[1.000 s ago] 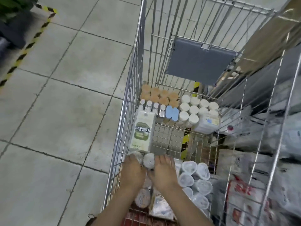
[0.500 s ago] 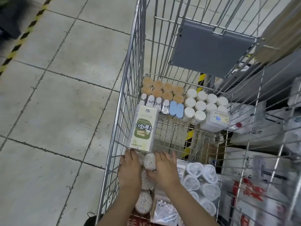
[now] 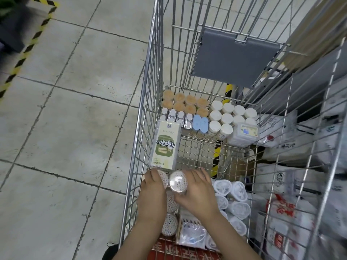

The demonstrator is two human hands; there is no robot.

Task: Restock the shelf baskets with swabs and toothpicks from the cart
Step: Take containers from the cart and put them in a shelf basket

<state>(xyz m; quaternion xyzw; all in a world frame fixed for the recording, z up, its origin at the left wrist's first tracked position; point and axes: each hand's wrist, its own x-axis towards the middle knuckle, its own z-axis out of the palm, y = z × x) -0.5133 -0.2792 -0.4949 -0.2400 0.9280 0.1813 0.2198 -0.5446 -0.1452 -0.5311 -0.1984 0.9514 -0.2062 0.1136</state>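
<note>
Both my hands reach down into the wire cart. My right hand grips a round clear tub of cotton swabs, its lid facing up. My left hand holds a second swab tub beside it; most of that tub is hidden under my fingers. Two more swab tubs lie below my hands. At the cart's far end stand orange-topped toothpick jars and white-capped jars.
A green and white box leans on the cart's left wall. Silver and blue cases, bagged white rolls and a flat swab packet fill the cart. Packaged goods are stacked to the right. Tiled floor lies on the left.
My hands have risen slightly with the two swab tubs, and the right hand's tub now shows its lid. The camera has come a little closer to the cart.
</note>
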